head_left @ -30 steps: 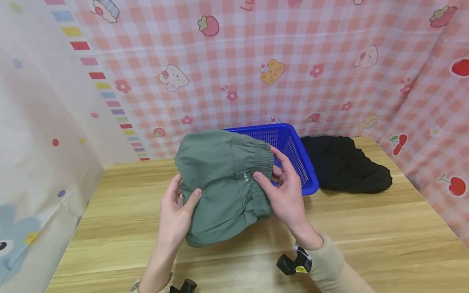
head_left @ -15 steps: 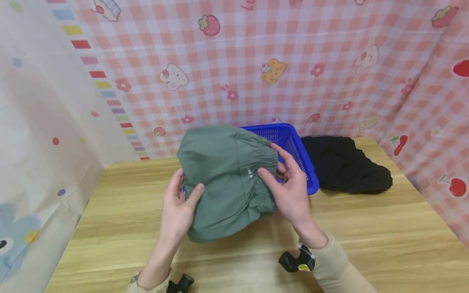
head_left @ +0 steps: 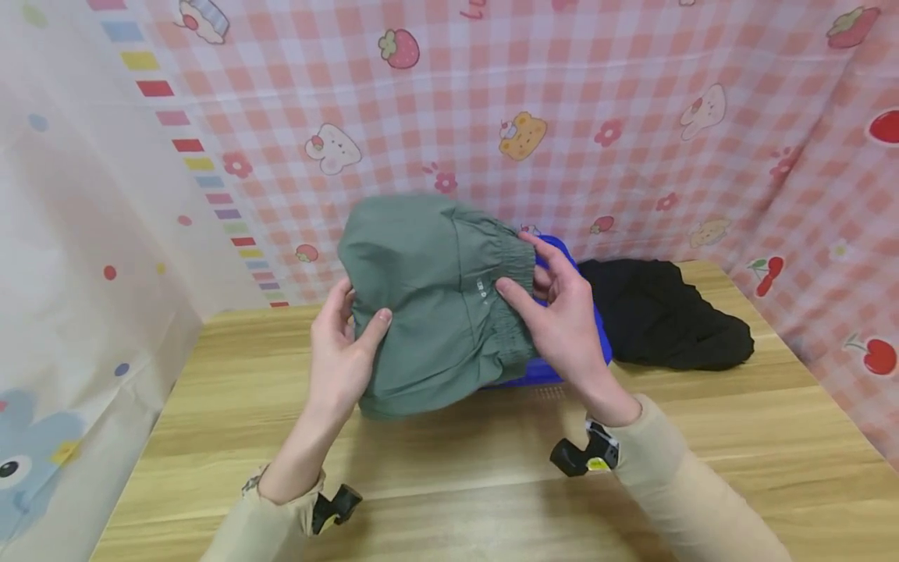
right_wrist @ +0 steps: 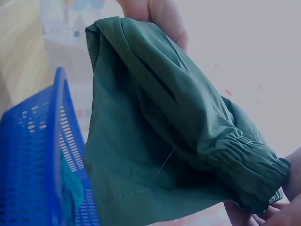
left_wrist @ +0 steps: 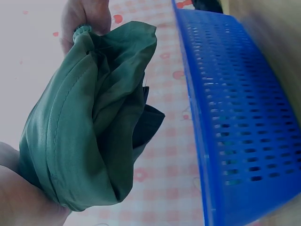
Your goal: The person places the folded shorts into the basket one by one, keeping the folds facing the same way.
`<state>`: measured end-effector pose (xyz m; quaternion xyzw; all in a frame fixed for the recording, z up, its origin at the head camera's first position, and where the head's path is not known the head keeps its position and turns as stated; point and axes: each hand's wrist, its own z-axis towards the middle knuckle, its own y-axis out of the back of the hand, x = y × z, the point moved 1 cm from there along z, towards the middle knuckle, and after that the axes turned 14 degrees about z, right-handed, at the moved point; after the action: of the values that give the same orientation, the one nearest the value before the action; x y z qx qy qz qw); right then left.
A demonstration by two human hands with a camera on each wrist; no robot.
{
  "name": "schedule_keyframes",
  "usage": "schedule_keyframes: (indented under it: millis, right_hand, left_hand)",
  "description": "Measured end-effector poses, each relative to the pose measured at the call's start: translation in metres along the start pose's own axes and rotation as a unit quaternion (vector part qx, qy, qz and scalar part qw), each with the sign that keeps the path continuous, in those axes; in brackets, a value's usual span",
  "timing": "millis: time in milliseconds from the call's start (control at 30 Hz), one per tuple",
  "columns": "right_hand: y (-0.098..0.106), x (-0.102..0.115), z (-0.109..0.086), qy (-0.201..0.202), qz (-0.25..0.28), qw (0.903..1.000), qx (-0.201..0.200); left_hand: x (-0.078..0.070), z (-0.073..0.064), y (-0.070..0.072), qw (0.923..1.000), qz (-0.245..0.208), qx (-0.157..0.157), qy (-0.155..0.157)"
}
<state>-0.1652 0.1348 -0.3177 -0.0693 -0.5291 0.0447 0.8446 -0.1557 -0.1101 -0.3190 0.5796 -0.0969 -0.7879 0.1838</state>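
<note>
Both grips are on the folded green shorts (head_left: pixel 438 300), held up off the bench (head_left: pixel 492 468) in front of the blue basket (head_left: pixel 597 343). From the head view I see my left hand (head_left: pixel 344 355) pinching the left edge, thumb on the front face and fingers behind the cloth. My right hand (head_left: pixel 565 324) pinches the elastic waistband on the right, thumb on top, fingers curled past the edge.

Most of the basket is hidden behind the shorts and my right hand; only a strip of blue shows below and to the right. On the left wrist view its slotted wall (left_wrist: pixel 235 117) fills the right side, and the shorts (left_wrist: pixel 89 127) hang bunched in layers, with my left palm cut off at the bottom corner. On the right wrist view the waistband (right_wrist: pixel 244 160) sits near my fingertips, which are cut off by the frame edge. Something teal shows through the basket slots (right_wrist: pixel 70 188); I cannot tell what it is.

A black garment (head_left: pixel 667 316) lies on the bench right of the basket, its left edge partly covered.
</note>
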Motion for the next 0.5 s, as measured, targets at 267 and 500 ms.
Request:
schedule_keyframes:
  millis: [267,500]
  right_hand:
    - [0.004,0.013,0.024,0.027,-0.072,0.997,0.008]
    - [0.008,0.009,0.04,0.013,-0.095,0.9951,0.02]
  left_hand:
    - [-0.008,0.021,-0.005,0.9996,-0.021,-0.011,-0.013]
    - [-0.005,0.038,-0.014,0.9996,-0.014,-0.02,-0.017]
